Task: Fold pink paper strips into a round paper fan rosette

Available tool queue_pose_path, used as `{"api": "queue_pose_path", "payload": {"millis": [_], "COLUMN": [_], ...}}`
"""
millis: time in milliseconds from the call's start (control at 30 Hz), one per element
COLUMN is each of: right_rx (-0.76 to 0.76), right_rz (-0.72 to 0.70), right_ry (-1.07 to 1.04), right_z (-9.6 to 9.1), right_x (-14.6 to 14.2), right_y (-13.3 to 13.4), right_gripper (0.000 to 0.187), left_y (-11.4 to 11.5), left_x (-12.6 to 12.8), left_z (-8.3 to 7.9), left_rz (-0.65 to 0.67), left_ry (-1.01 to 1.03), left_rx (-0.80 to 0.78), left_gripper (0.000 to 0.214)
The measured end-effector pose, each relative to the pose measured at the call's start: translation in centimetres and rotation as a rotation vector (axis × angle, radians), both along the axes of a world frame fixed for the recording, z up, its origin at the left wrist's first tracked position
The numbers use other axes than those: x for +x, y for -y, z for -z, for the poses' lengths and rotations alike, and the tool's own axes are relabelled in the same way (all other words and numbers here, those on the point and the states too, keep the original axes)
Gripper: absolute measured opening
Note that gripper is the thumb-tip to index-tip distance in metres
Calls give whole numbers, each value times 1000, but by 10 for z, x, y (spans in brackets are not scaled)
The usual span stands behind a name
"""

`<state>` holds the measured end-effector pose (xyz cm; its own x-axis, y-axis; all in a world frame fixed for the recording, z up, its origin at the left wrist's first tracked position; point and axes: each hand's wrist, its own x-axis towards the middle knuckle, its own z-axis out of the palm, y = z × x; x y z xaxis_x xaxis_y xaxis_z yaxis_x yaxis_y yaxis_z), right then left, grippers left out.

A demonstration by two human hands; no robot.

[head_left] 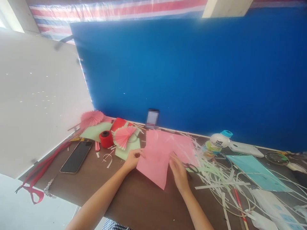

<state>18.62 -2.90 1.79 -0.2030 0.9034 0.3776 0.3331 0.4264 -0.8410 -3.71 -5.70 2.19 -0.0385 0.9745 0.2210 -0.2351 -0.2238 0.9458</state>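
A pink sheet of paper lies folded on the brown table in front of me. My left hand pinches its left edge. Resting on the sheet's right part, my right hand presses down with fingers flat. Black-handled scissors lie just right of that hand.
A dark phone, red thread spool, pink paper fans and light green sheets sit at the left. White paper strips, a glue bottle, teal paper lie at the right. A blue board stands behind.
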Motion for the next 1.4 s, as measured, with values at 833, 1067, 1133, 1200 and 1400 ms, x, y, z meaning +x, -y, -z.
{"api": "queue_pose_path", "payload": {"millis": [833,1067,1133,1200,1400], "right_rx": [446,431,362,234,109], "right_rz": [429,596,277,-26,-192], "right_ry": [369,502,436,407,131], "right_z": [-5,-19,-16,-13,-13], "right_x": [49,47,33,19,1], "right_y": [-27,-13,-5,4,14], "right_gripper": [28,38,49,58,31], "left_y": [3,-1,2,4,7], "left_x": [1,-3,-1,1,2], "left_z": [5,6,5,4,2], "left_rz": [70,-272,-317,-345,-327], "left_ry": [-90,-186,-182,-155,-109], "left_rx": [-11,-31,-28,-14,96], "left_gripper": [10,13,16,15,12]}}
